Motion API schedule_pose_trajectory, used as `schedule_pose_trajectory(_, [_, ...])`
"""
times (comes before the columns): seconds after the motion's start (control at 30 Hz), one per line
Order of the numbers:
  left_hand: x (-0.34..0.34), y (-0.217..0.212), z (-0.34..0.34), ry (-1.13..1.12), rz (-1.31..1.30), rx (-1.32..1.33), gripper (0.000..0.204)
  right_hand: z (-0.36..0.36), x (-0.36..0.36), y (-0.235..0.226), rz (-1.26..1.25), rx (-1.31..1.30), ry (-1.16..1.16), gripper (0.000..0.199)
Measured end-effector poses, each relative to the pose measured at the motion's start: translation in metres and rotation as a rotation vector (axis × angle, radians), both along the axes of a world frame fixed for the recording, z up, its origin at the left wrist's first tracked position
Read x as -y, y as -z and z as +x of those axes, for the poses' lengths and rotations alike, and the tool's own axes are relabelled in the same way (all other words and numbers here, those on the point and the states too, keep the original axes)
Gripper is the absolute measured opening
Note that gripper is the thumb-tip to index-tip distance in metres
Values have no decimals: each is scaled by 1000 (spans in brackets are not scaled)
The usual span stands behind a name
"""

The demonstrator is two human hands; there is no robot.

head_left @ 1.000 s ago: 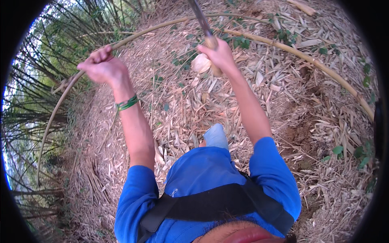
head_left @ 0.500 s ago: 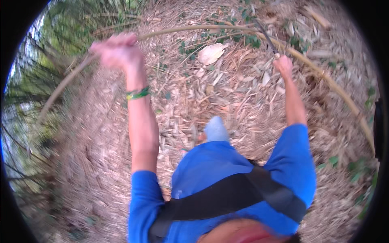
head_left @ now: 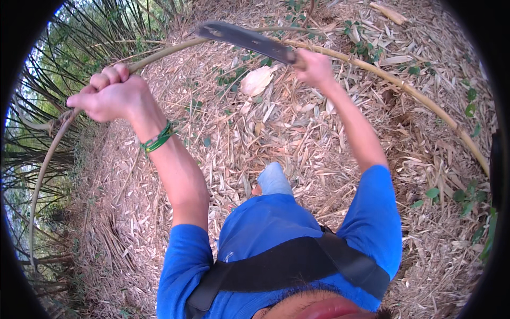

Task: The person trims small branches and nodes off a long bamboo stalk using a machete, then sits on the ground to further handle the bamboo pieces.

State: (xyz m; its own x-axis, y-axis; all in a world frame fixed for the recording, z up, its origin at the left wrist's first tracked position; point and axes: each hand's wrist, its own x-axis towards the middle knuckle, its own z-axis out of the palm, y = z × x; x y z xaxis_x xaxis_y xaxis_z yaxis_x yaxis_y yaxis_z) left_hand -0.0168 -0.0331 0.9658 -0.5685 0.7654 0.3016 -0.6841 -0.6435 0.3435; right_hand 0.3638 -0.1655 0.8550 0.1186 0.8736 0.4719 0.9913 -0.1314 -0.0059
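Observation:
A long yellowish bamboo pole (head_left: 414, 94) stretches across the whole view, bowed by the lens. At the left, my left hand (head_left: 111, 94) has its fingers wrapped round the pole, with a green band (head_left: 158, 138) on the wrist. My right hand (head_left: 314, 68) grips the handle of a machete (head_left: 244, 40), whose wide dark blade points left. The blade's tip overlaps the pole to the right of my left hand; whether it touches cannot be seen. The machete's handle is mostly hidden in my fist.
Dry bamboo leaves and husks (head_left: 223, 143) cover the ground. A pale broad husk (head_left: 257, 81) lies ahead of me. Dense thin bamboo stems (head_left: 58, 69) stand at the left. A cut bamboo piece (head_left: 389, 13) rests far right, and green plants (head_left: 470, 196) grow at the right.
My right hand has swung the machete to the left, so its blade now lies across by the pole. My left hand, on the pole, has shifted left and nearer.

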Motion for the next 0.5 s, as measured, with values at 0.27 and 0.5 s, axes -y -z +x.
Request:
schedule_pose_trajectory(0.27, [-35,16,-50,25,-167,154,37,90,-41,7,112,-1507,203,13])
schedule_pose_trajectory(0.5, [-27,15,-33,34,-77,128,40,-70,7,-14,-119,-393,54,16])
